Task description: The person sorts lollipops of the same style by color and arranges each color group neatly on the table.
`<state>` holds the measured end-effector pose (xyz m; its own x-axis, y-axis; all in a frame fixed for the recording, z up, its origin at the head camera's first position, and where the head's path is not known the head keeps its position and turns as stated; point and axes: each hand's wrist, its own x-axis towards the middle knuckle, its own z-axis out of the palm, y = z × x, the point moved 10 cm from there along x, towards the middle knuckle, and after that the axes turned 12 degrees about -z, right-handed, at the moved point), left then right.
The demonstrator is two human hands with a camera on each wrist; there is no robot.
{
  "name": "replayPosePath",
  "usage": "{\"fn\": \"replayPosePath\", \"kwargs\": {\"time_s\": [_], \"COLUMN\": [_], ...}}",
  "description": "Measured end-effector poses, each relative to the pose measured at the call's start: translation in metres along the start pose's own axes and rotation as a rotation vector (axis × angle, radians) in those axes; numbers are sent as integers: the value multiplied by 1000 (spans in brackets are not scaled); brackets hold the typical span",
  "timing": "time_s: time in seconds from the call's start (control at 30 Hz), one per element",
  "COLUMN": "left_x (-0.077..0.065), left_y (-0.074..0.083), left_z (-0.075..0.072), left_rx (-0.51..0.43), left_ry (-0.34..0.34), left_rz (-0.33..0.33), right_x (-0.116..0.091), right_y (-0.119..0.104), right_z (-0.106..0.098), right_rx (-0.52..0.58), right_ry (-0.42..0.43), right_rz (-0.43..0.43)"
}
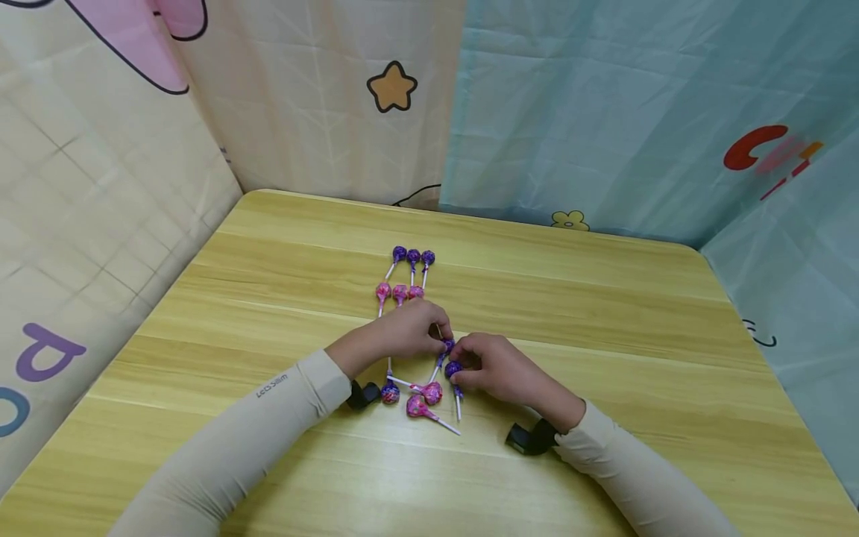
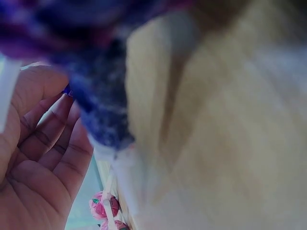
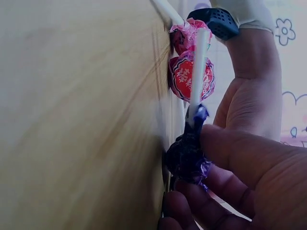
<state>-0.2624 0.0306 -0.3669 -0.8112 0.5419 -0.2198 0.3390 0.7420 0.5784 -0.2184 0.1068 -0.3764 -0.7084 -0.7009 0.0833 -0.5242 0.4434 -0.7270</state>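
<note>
My left hand (image 1: pixel 411 328) pinches the head of a purple-wrapped lollipop (image 1: pixel 449 345), its stick slanting down toward the pink ones. Just to the right, my right hand (image 1: pixel 499 371) holds another purple lollipop (image 1: pixel 453 370) between thumb and fingers, low over the table. In the right wrist view this lollipop (image 3: pixel 184 158) has its white stick pointing away from the palm. Two pink lollipops lie close below the hands, one (image 1: pixel 432 393) with its stick to the left, the other (image 1: pixel 417 406) with its stick to the right. Blurred purple wrapping (image 2: pixel 98 96) fills part of the left wrist view.
Farther back, three purple lollipops (image 1: pixel 413 256) stand in a row above three pink ones (image 1: pixel 383 291). Another purple lollipop (image 1: pixel 390 393) lies beside my left wrist. The wooden table (image 1: pixel 604 298) meets patterned curtains (image 1: pixel 570 112) at the back and sides.
</note>
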Motion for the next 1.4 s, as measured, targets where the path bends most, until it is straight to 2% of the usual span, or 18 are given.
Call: {"fn": "replayPosePath", "kwargs": {"time_s": [0.4,0.67,0.9,1.03,1.13,1.23,1.4], "left_x": [2,3,7,19,28,34,42], "left_y": [-1,1,5,1,-5,-10,-12], "left_z": [2,-2,-35,-55,-63,-58,-43], "left_rx": [-30,-6,-31,-51,-85,-66,47], "left_ry": [-24,-52,-23,0,-3,-27,-38], "left_rz": [-23,19,23,-8,-47,-66,-75], "right_x": [-1,-1,-1,-1,-1,-1,-1], "right_y": [-2,-2,-3,-2,-2,-2,-3], "right_z": [3,4,4,4,4,4,3], "right_rx": [7,4,-7,0,-1,2,-4], "right_ry": [-26,-34,-39,-37,-36,-34,-27], "right_rz": [-31,-50,-55,-58,-63,-66,-74]}}
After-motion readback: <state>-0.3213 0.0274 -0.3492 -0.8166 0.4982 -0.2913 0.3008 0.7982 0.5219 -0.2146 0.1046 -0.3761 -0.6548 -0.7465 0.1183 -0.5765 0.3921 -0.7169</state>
